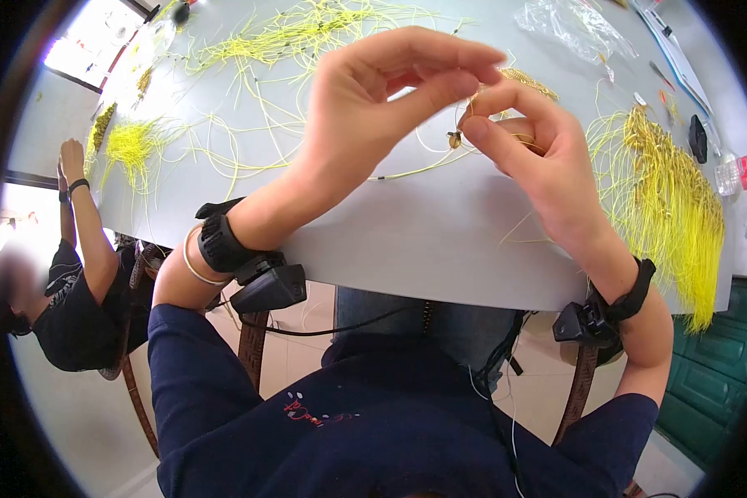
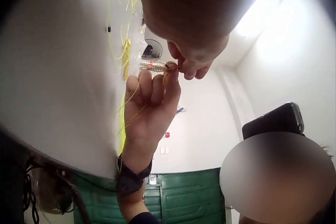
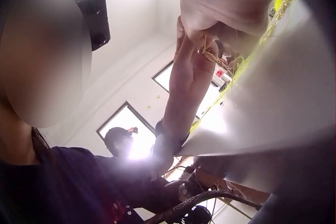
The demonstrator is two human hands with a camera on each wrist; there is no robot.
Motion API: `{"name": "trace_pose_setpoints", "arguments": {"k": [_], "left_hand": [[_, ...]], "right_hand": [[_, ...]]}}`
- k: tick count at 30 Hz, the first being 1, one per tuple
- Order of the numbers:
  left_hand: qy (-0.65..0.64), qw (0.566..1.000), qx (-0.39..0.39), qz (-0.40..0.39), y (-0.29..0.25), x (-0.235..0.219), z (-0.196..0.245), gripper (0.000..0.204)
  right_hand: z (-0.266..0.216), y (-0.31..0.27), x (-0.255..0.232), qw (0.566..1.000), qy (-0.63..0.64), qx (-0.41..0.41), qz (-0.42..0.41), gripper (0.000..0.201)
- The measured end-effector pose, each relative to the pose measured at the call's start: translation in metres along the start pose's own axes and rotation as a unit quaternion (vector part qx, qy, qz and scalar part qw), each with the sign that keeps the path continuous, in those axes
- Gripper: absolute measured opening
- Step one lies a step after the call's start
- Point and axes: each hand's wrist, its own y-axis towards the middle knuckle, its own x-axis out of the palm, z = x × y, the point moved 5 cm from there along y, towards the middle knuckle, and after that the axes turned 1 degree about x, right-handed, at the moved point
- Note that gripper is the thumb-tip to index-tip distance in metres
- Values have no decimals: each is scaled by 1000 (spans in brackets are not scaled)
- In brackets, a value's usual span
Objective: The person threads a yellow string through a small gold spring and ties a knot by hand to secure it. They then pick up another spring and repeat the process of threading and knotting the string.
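Both hands meet above the table's middle. My left hand (image 1: 369, 104) reaches in from the left, its thumb and index finger pinching a thin cord beside the other fingertips. With curled fingers, my right hand (image 1: 544, 145) pinches the gold cord (image 1: 526, 143), part of which loops through its fingers. A small gold bead (image 1: 454, 140) hangs just left of the right fingertips. The left wrist view has the gold piece (image 2: 170, 67) between both hands' fingertips. In the right wrist view, a braided gold piece (image 3: 210, 56) dangles below the fingers; the exact grip is partly hidden.
Yellow cords (image 1: 282, 37) spread over the grey table (image 1: 390, 241). A thick bundle of gold and yellow cords (image 1: 681, 207) lies at the right, near a plastic bottle (image 1: 740, 173). A clear bag (image 1: 568, 25) is at the back. Another person (image 1: 79, 299) sits at the left.
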Motion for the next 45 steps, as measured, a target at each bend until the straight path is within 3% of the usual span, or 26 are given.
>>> {"name": "trace_pose_setpoints", "arguments": {"k": [4,7,11,14,17,20,22,23,27,29,35,42,45], "left_hand": [[40,998,-45,31,1,-4,-1,29],[77,987,-127,-56,-3,0,-17,33],[83,984,-143,-71,-3,-3,-15,30],[168,976,-130,-54,-2,-5,-8,22],[96,987,-109,-70,-1,-3,-7,19],[-16,985,-98,-139,-1,3,-7,18],[-275,944,-122,-132,-1,5,-16,18],[-310,935,-111,-135,0,4,-17,26],[-285,947,-136,-57,0,3,-15,38],[-182,973,-139,-30,0,1,-16,48],[-93,986,-129,-42,0,-1,-16,47],[-75,988,-128,-37,0,0,-12,46],[-54,994,-97,2,-1,-4,-13,43]], "right_hand": [[-3,0,-1,999,-44,-4,7,10],[-2,0,-4,999,-47,12,21,9],[0,0,-5,998,-50,-8,32,10],[2,0,-7,997,-45,1,58,11],[4,1,-12,997,-29,9,73,13],[6,2,-10,998,-33,0,57,14],[6,2,-8,998,-17,-2,53,16],[5,2,-7,998,-17,-2,53,16],[1,0,-9,996,-13,-19,82,17],[0,0,-8,996,-13,-22,83,17],[0,-2,-7,994,-60,-52,77,14],[-2,-2,-7,992,-56,-70,83,12],[-3,-2,-6,992,-69,-82,69,11]]}}
